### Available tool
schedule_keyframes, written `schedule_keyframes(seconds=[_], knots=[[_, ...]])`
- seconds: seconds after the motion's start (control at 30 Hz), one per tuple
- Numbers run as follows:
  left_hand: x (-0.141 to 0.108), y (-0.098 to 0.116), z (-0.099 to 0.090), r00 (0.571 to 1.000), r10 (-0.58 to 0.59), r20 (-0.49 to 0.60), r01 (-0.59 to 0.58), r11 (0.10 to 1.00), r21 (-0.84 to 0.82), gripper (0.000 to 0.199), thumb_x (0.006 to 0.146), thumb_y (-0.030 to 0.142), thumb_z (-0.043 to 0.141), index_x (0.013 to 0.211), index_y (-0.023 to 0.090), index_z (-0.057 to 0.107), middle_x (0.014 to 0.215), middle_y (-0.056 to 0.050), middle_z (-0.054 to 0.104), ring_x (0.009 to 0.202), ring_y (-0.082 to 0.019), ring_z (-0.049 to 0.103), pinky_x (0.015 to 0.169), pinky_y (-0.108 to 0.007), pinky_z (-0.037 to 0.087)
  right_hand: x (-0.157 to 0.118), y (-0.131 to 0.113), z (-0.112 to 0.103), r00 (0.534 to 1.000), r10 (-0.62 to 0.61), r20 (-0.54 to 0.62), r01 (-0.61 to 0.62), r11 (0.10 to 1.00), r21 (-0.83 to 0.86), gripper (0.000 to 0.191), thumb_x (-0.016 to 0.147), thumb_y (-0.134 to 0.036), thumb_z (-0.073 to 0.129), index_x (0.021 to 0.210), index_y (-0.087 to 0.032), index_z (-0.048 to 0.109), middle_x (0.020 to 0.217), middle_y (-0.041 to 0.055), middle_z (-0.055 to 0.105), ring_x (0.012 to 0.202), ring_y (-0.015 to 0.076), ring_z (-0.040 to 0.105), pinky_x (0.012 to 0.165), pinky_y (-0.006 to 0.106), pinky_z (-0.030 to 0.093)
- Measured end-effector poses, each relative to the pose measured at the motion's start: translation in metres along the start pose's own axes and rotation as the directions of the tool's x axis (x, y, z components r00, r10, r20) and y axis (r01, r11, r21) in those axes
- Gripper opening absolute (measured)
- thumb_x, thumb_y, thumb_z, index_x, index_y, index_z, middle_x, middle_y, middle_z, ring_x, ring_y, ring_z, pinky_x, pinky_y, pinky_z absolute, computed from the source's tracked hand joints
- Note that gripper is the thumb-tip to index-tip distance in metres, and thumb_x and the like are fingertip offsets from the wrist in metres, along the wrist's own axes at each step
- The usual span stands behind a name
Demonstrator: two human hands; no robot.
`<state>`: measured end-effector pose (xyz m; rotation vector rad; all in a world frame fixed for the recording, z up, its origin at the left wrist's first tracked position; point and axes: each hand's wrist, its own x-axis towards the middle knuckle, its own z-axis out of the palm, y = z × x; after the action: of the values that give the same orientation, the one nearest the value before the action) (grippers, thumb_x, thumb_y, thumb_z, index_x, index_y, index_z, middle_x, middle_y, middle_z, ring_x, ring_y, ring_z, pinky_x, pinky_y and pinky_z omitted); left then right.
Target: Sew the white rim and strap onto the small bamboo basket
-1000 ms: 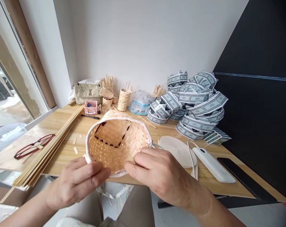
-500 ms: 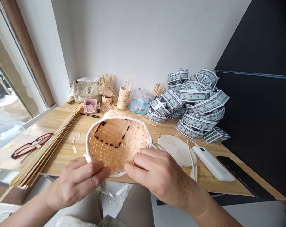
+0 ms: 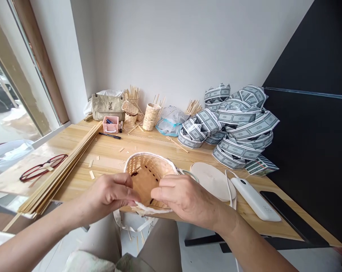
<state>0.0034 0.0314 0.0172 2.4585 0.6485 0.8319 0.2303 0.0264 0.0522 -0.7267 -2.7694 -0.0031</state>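
A woven basket of pale split strips stands at the table's near edge, its mouth facing up and toward me. White cord runs round its rim, and dark stitches mark a square on the base inside. My left hand is closed in a pinch at the near left of the rim. At the near right, my right hand has its fingers closed over the rim, hiding part of it. A white strap hangs below the basket, over my lap.
Long bamboo strips and red glasses lie left. Behind are a handbag, a pink box and small woven baskets. Coiled patterned bands, a pale round disc and a white power bank are right.
The basket has tipped from facing me to more upright, and its far rim sits lower. My left hand has moved up and right along with it; the view has shifted slightly.
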Motion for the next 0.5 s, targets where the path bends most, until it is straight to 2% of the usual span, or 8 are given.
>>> schedule_keyframes(seconds=[0.07, 0.2, 0.33, 0.5], knots=[[0.005, 0.000, -0.005, 0.993, -0.067, 0.094, 0.077, 0.991, -0.105, 0.021, 0.087, 0.020, 0.047, 0.092, 0.018, 0.067, 0.076, -0.002, 0.053, 0.069, -0.010, 0.055, 0.060, -0.018, 0.042, 0.001, 0.003, 0.002, 1.000, 0.016, 0.025, -0.018, 0.996, 0.085, 0.024, 0.085, -0.010, 0.040, 0.070, -0.015, 0.058, 0.057, -0.0032, 0.041, 0.054, 0.0092, 0.039, 0.052, 0.021, 0.027], [0.010, -0.001, -0.011, 0.980, -0.078, 0.181, 0.114, 0.974, -0.195, 0.020, 0.085, 0.019, 0.049, 0.090, 0.017, 0.068, 0.074, -0.001, 0.050, 0.067, -0.009, 0.051, 0.060, -0.017, 0.041, -0.001, 0.008, 0.008, 0.998, 0.003, 0.069, -0.015, 0.985, 0.173, 0.027, 0.088, -0.014, 0.039, 0.072, -0.016, 0.060, 0.057, -0.0039, 0.040, 0.052, 0.0078, 0.037, 0.049, 0.021, 0.025], [0.012, -0.002, -0.010, 0.973, -0.071, 0.221, 0.121, 0.967, -0.222, 0.021, 0.086, 0.018, 0.047, 0.088, 0.016, 0.068, 0.075, -0.001, 0.050, 0.070, -0.010, 0.050, 0.062, -0.017, 0.040, -0.004, 0.010, 0.012, 0.997, -0.017, 0.078, 0.003, 0.984, 0.180, 0.024, 0.088, -0.017, 0.042, 0.073, -0.018, 0.061, 0.056, -0.0047, 0.041, 0.052, 0.0072, 0.038, 0.050, 0.020, 0.025], [0.013, 0.000, -0.010, 0.975, -0.054, 0.217, 0.102, 0.970, -0.220, 0.021, 0.087, 0.020, 0.046, 0.085, 0.014, 0.066, 0.075, -0.001, 0.051, 0.070, -0.010, 0.050, 0.062, -0.017, 0.040, -0.003, 0.010, 0.015, 0.999, -0.007, 0.044, -0.001, 0.985, 0.174, 0.022, 0.086, -0.015, 0.043, 0.075, -0.018, 0.062, 0.054, -0.0053, 0.043, 0.051, 0.0074, 0.039, 0.050, 0.020, 0.026]])
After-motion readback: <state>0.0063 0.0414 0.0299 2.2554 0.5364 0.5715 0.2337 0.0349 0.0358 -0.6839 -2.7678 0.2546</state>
